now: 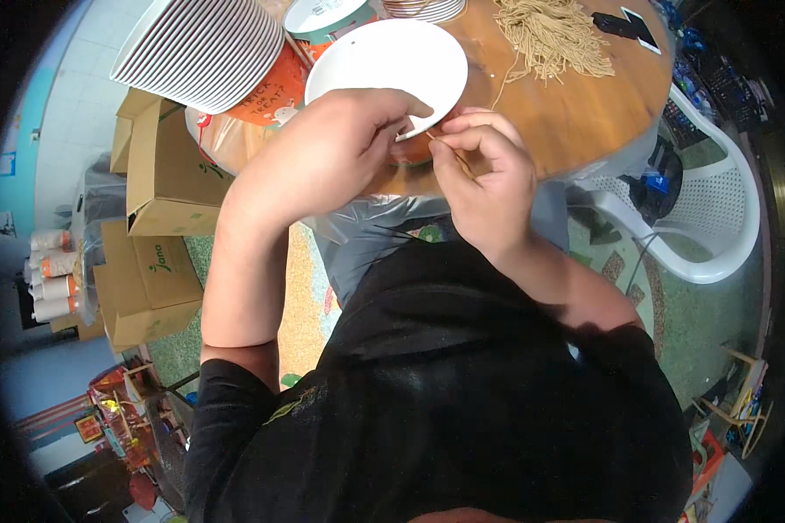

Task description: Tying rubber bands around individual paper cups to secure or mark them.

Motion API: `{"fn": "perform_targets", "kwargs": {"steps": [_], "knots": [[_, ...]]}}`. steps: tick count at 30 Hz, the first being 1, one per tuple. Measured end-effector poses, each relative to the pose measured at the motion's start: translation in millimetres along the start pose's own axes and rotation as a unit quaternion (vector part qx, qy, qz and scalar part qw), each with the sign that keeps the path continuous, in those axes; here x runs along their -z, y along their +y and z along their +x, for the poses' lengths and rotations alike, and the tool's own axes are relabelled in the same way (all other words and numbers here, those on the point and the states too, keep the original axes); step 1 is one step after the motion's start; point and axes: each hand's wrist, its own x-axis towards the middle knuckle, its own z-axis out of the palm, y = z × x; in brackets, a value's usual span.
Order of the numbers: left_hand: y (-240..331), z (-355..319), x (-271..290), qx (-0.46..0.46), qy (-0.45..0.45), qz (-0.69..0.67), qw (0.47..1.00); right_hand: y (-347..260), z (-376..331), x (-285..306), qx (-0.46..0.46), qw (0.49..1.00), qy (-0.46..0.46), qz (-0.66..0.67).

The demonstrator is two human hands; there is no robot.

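Observation:
A paper bucket (388,61) with a white inside lies tipped on the round wooden table, its mouth turned up toward me. My left hand (371,126) grips its near rim, fingers reaching inside; part of the grip is hidden behind the hand. Just right of that, my right hand (488,161) pinches a thin tan cord (431,135) between thumb and fingers, close against the rim. Whether the cord passes through a hole there is too small to tell. A pile of matching tan cords (554,39) lies farther off on the table, toward the right.
A tall stack of nested white buckets (205,52) leans at the far left, with an orange printed side (275,91) showing. Phone (641,30) rests at the table's (576,122) far right. Cardboard boxes (170,166) stand left; a white plastic chair (728,205) stands right.

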Motion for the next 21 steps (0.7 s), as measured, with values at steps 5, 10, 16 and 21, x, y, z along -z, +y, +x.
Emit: {"fn": "perform_targets", "kwargs": {"steps": [5, 10, 16, 21], "knots": [[-10.7, 19.5, 8.7, 0.004, -0.062, -0.056, 0.997, -1.2, 5.8, 0.5, 0.046, 0.997, 0.021, -0.06], [-13.3, 28.0, 9.2, 0.016, -0.085, -0.078, 0.993, -6.8, 5.2, 1.2, 0.027, 0.998, 0.022, -0.048], [-10.6, 25.3, 7.5, 0.025, -0.096, -0.047, 0.994, -8.4, 6.7, 1.5, 0.029, 0.999, 0.021, -0.041], [-18.6, 21.2, 7.0, -0.043, 0.008, 0.074, 0.996, -1.5, 2.0, -0.1, -0.158, 0.981, -0.066, 0.093]]}}
